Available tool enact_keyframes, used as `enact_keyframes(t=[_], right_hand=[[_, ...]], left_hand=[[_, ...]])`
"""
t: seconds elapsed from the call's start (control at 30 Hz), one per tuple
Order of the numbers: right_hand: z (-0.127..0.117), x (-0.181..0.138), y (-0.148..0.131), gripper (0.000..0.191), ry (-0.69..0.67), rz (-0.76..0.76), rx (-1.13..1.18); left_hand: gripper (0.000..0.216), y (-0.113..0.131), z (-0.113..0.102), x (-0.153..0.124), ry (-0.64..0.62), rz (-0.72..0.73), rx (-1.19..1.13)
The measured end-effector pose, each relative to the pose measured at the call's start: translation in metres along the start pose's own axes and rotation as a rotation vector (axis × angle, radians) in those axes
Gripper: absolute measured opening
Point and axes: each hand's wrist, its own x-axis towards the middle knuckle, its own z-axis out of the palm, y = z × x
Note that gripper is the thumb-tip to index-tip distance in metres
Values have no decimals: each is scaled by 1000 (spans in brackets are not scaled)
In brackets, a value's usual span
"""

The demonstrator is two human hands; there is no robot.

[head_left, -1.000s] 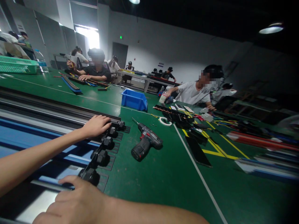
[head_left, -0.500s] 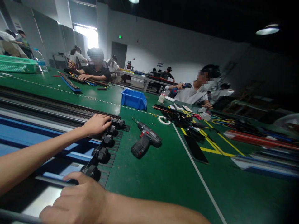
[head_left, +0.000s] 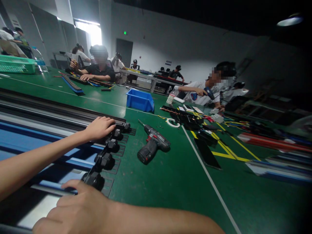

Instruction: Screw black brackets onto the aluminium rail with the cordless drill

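Head view: left hand (head_left: 98, 127) rests loosely open on the black rail (head_left: 60, 109), right hand (head_left: 78, 211) likewise on the silver bar (head_left: 46, 189).

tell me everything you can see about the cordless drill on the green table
The cordless drill lies on its side on the green table, just right of the row of black wheels. Its body looks like dark grey and black plastic with small red marks. The thin bit points away toward the blue bin; the chunky battery end faces the camera. Only the table touches it; the left hand is apart from it.
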Motion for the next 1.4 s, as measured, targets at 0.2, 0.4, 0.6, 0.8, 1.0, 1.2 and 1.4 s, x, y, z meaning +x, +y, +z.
enact_keyframes(t=[0.2,0.4,0.6,0.8,1.0,1.2,1.4], right_hand=[[7,-2,-5,47,35,13,-46],[25,4,2,56,61,-39,-19],[29,9,8,64,61,-76,38],[19,3,4,58,57,-65,41],[-25,-18,5,39,210,-66,-35],[-79,-97,9,10,196,171,-210],[-114,-167,-1,45,27,587,-253]], left_hand=[[49,-2,2,1,-9,1,16],[49,-1,1,1,-8,1,16],[48,-1,1,1,-5,5,2],[48,-1,1,0,1,0,-22],[47,-1,0,0,10,4,-4],[46,2,-2,-1,25,4,7],[46,3,-3,-2,25,-8,9]])
